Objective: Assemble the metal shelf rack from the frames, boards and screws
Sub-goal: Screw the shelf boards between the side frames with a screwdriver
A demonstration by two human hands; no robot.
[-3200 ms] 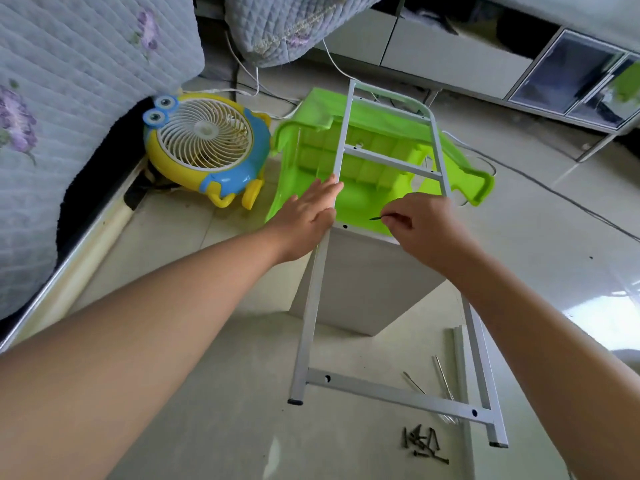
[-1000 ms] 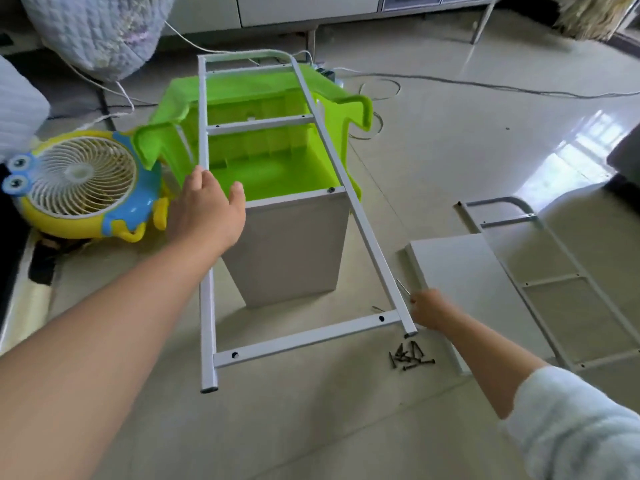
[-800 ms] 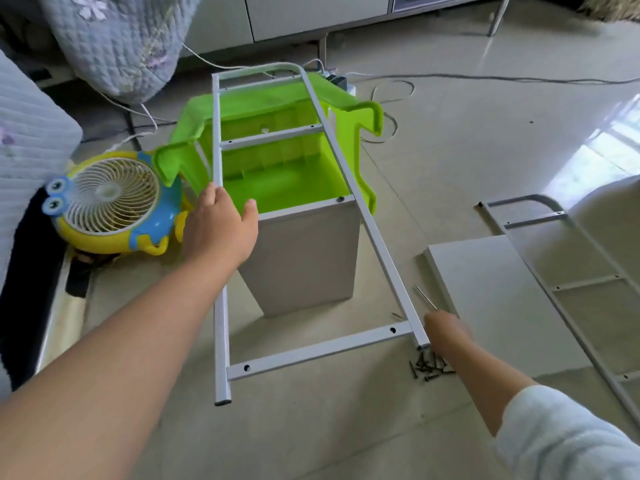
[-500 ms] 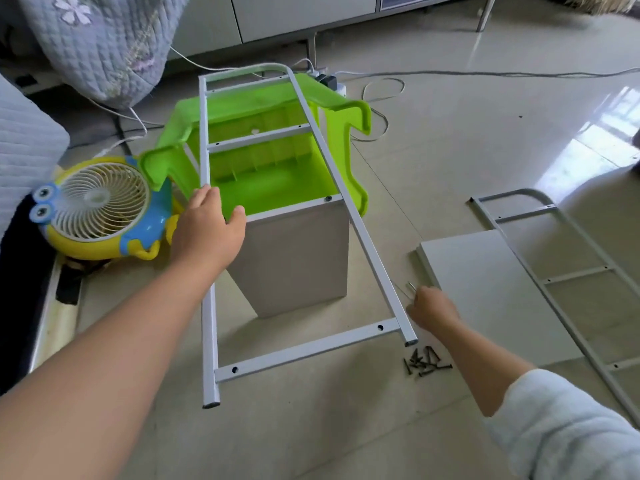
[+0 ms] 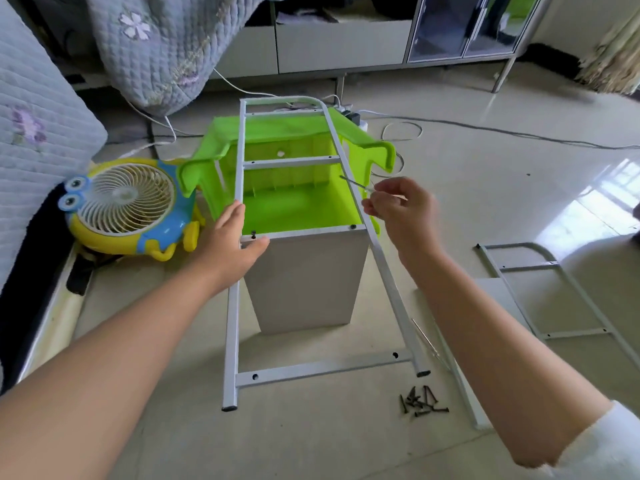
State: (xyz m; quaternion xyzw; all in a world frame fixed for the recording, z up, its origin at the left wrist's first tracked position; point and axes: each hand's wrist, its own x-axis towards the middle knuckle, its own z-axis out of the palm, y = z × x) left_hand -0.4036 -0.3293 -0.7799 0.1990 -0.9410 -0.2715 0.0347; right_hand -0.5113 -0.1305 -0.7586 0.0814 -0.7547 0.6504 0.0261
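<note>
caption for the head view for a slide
Left hand steadies the frame on the board; right hand holds a thin tool.

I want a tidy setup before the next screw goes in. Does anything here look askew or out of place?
Yes. The metal frame lies tilted, its far end propped on an overturned green stool with the board standing beneath. Loose screws lie scattered on the floor by its foot.

The tiled floor [image 5: 485, 188] carries a frame [image 5: 540, 292], loose screws [image 5: 420, 400], a fan [image 5: 128, 206], a green stool [image 5: 291, 202] and cables [image 5: 519, 135].
</note>
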